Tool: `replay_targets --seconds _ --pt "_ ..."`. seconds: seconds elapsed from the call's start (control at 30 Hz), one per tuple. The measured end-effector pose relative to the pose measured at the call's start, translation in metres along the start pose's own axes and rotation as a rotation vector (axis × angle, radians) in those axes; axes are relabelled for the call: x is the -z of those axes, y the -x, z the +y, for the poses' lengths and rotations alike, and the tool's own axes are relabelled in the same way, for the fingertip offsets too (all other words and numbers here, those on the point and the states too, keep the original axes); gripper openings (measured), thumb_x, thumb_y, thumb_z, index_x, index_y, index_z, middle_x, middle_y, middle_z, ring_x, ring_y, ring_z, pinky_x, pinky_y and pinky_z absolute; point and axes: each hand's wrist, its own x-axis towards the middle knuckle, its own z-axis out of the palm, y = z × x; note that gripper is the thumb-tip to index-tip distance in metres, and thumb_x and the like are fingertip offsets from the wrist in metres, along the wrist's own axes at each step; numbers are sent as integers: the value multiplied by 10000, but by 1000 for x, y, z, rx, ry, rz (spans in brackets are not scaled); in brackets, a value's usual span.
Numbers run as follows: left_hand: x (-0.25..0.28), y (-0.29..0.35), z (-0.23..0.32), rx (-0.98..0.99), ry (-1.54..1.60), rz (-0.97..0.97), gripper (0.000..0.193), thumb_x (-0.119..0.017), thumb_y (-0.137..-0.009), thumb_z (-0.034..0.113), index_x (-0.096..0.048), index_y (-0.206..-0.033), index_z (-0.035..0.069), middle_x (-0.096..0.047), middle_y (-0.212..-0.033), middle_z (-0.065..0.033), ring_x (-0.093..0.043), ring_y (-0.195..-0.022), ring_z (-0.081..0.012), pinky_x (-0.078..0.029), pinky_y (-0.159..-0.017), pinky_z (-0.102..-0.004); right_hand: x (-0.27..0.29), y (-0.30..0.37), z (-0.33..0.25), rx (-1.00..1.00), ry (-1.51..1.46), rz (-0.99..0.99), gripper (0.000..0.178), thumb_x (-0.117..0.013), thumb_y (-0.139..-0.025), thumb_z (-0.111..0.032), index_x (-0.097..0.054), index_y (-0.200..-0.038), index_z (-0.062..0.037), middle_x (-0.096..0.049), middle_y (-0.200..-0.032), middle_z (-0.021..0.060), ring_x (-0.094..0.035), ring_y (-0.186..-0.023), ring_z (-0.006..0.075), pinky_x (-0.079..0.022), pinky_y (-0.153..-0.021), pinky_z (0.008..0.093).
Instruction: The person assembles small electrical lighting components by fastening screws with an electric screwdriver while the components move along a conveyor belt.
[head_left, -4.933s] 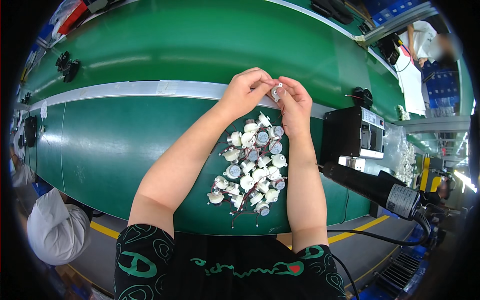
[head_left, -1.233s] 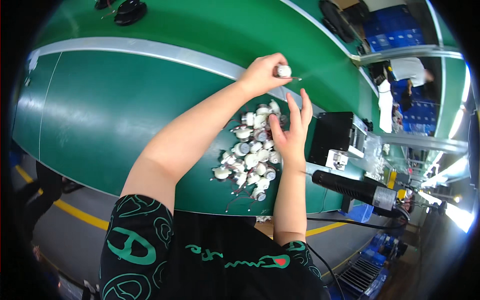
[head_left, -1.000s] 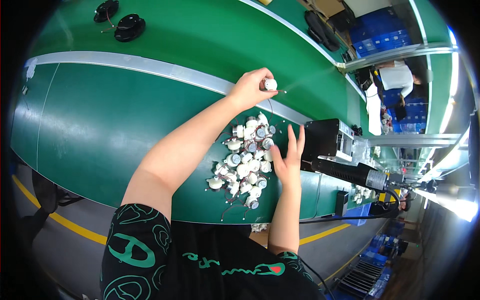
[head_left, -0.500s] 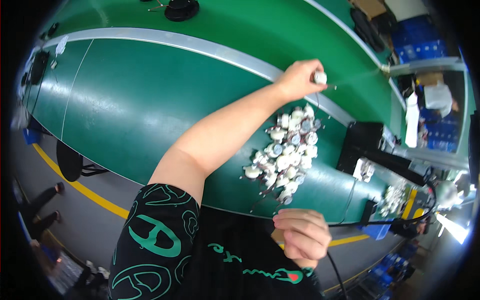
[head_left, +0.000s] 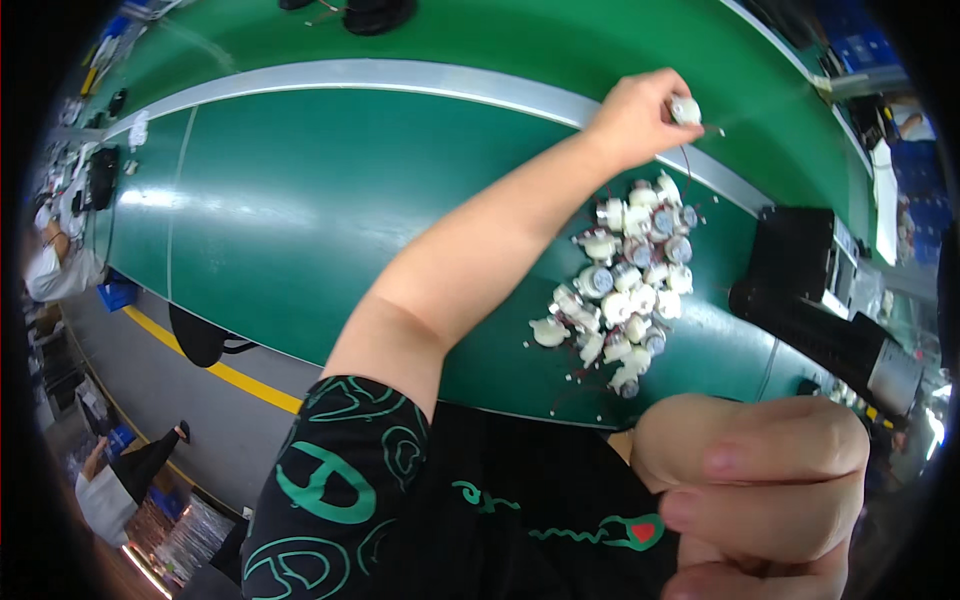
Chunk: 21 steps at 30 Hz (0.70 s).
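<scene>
Left hand: pinching, thumb and fingers, a small round white plastic part with thin dark wires (head_left: 685, 110) — left hand (head_left: 645, 115) up over the far side.
Held part: raised off the pile, near the long silver metal strip (head_left: 440, 83), a wire hanging toward the pile.
Right hand: right hand (head_left: 770, 480) large at lower right, fingers folded in and bunched together; nothing seen in it, though the inner palm is hidden, so can't fully rule it out.
Pile: loose heap of white plastic and grey metal parts with thin wires (head_left: 616, 303), on the green desk (head_left: 330, 200), right of the left forearm.
Just changed: right hand has left the pile's edge and come up close to the camera — left hold unchanged.
For the work: held part is in one hand only; right hand seems off it for now.
Right of pile: black boxy machine (head_left: 790, 250), apart from it.
</scene>
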Motion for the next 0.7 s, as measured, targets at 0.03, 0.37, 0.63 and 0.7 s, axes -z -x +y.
replay_targets --seconds 0.03,0.37,0.63,0.7 --pt "-2 2 1 -3 0 -3 366 -867 -726 172 -640 -960 7 -707 -834 -86 -649 -707 -140 -538 -657 -301 3 -2 2 -19 2 -55 371 -592 -930 -423 -593 -863 -58 -665 -797 157 -639 -685 289 -562 -576 341" --pt "16 8 -4 -17 -41 -6 367 -872 -723 138 -649 -989 19 -715 -870 -72 -639 -728 -116 -530 -656 -272 3 13 44 110 -111 102 309 -578 -949 -307 -545 -861 -13 -620 -759 164 -606 -621 278 -548 -543 355" --pt "-6 -9 2 -48 -52 -28 357 -870 -746 124 -655 -1016 34 -704 -882 -40 -616 -763 -92 -512 -693 -252 13 15 12 -347 143 237 257 -650 -930 -221 -463 -895 -49 -603 -755 116 -557 -605 228 -521 -578 330" --pt "1 -7 3 -92 -83 -25 368 -873 -742 124 -647 -1015 25 -700 -873 -52 -608 -754 -96 -512 -698 -252 13 16 -2 -417 140 261 268 -669 -926 -200 -443 -904 -58 -599 -754 104 -545 -601 216 -515 -586 323"
